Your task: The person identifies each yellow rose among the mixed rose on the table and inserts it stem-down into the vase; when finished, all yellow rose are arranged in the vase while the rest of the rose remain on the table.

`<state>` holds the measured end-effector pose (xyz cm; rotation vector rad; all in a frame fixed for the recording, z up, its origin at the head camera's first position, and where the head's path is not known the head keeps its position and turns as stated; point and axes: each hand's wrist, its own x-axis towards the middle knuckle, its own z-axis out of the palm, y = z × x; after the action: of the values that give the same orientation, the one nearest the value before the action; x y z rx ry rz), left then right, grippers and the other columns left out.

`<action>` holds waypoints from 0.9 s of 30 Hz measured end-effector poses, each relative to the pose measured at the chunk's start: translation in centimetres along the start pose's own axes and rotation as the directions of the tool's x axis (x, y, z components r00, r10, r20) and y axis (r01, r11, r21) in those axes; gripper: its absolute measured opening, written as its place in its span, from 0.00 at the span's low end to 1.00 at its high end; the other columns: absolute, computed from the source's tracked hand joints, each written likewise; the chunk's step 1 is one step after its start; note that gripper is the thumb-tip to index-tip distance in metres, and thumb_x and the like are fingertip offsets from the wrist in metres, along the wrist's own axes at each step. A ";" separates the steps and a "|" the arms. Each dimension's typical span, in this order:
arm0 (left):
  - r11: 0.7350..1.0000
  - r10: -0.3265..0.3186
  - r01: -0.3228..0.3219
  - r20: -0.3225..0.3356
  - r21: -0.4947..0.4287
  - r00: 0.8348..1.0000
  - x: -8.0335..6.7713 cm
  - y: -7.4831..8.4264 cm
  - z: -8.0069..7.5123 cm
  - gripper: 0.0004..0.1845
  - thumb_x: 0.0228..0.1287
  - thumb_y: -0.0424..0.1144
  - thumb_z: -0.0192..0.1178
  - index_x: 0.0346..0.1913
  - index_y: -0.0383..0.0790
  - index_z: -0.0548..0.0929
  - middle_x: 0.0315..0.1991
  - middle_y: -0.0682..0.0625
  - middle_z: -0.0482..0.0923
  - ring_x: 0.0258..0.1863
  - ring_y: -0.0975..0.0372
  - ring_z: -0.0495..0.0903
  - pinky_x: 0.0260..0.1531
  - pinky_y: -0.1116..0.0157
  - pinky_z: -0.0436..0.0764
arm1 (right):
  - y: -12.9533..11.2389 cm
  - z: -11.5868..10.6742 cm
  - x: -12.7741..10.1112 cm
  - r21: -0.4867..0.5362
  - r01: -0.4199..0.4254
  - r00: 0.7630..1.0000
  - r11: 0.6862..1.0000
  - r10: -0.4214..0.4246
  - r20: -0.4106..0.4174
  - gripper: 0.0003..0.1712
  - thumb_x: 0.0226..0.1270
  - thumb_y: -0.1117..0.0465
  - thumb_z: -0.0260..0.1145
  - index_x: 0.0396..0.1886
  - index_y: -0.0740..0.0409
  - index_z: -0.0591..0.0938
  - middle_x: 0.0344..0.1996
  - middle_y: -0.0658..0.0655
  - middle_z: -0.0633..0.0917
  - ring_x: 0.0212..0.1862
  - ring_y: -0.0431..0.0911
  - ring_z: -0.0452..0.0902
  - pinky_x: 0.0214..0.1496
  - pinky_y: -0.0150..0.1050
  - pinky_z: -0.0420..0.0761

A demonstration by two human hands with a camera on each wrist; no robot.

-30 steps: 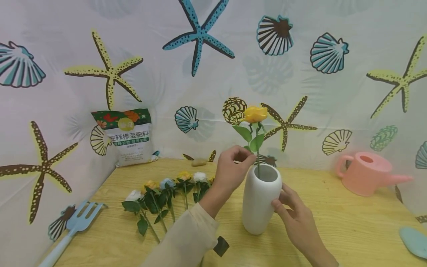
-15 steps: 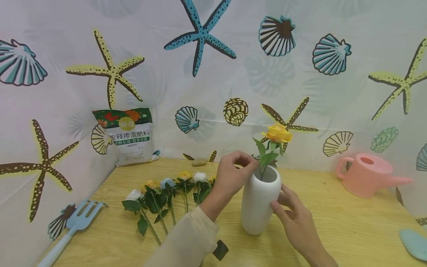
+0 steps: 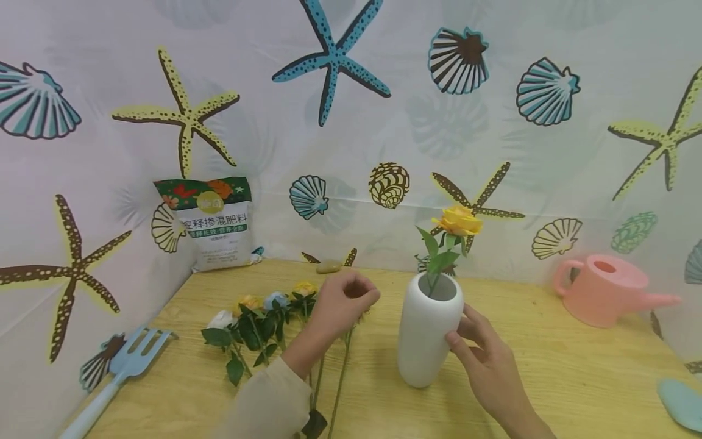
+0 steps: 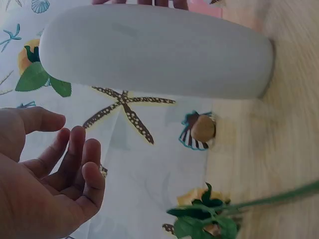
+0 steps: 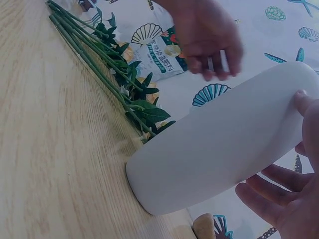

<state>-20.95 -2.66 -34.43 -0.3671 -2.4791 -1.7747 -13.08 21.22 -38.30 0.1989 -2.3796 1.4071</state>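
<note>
A yellow rose point(image 3: 459, 221) leans to the right in the mouth of a tall white vase point(image 3: 428, 338), which stands on the wooden table. The person's right hand point(image 3: 488, 356) grips the vase's right side; thumb and fingers are spread around it in the right wrist view. Left of the vase, the left hand point(image 3: 340, 305) hangs in the air with loosely curled fingers and holds nothing. In the left wrist view that hand point(image 4: 55, 174) is apart from the vase point(image 4: 159, 52). Beneath the left arm lie several artificial roses, partly covered, among them a blue one point(image 3: 276, 300) and a white one point(image 3: 222, 319).
A fertilizer bag point(image 3: 211, 225) leans against the patterned backdrop, with a small stone point(image 3: 329, 266) to its right. A light blue hand fork point(image 3: 128, 363) lies at the left edge. At the right are a pink watering can point(image 3: 606, 289) and a pale green object point(image 3: 682, 402), partly cut off.
The yellow rose went down into the vase and tilted right. The left hand let go of it and moved left, above the lying roses. The right hand has stayed on the vase.
</note>
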 end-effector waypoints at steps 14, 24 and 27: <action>0.975 -0.148 0.125 0.118 0.182 0.982 -3.8 -5.5 -2.1 0.05 0.63 0.34 0.67 0.39 0.37 0.84 0.33 0.48 0.83 0.30 0.61 0.81 0.27 0.64 0.79 | 0.2 0.0 -0.2 -0.009 -0.012 1.000 1.000 0.012 -0.007 0.29 0.75 0.60 0.63 0.73 0.50 0.70 0.57 0.62 0.84 0.51 0.23 0.76 0.49 0.28 0.84; 0.918 -0.214 0.101 0.267 0.383 0.940 -5.2 -6.9 -2.3 0.19 0.53 0.37 0.76 0.47 0.36 0.82 0.30 0.51 0.82 0.29 0.61 0.79 0.34 0.56 0.82 | 0.2 0.2 0.0 -0.006 0.009 1.000 1.000 -0.009 -0.001 0.28 0.75 0.60 0.62 0.73 0.52 0.70 0.57 0.63 0.84 0.51 0.22 0.76 0.48 0.28 0.84; 0.914 -0.204 0.083 0.275 0.396 0.940 -5.2 -6.9 -2.1 0.20 0.52 0.36 0.77 0.46 0.35 0.82 0.28 0.52 0.82 0.27 0.62 0.79 0.34 0.56 0.82 | 0.1 0.3 0.0 -0.006 0.006 1.000 1.000 -0.006 0.002 0.28 0.76 0.60 0.62 0.73 0.53 0.70 0.57 0.63 0.84 0.51 0.22 0.75 0.48 0.28 0.84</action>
<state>-17.66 -7.52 -41.12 -0.4723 -3.0666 -1.3069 -13.16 21.07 -38.54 0.2056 -2.3829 1.3972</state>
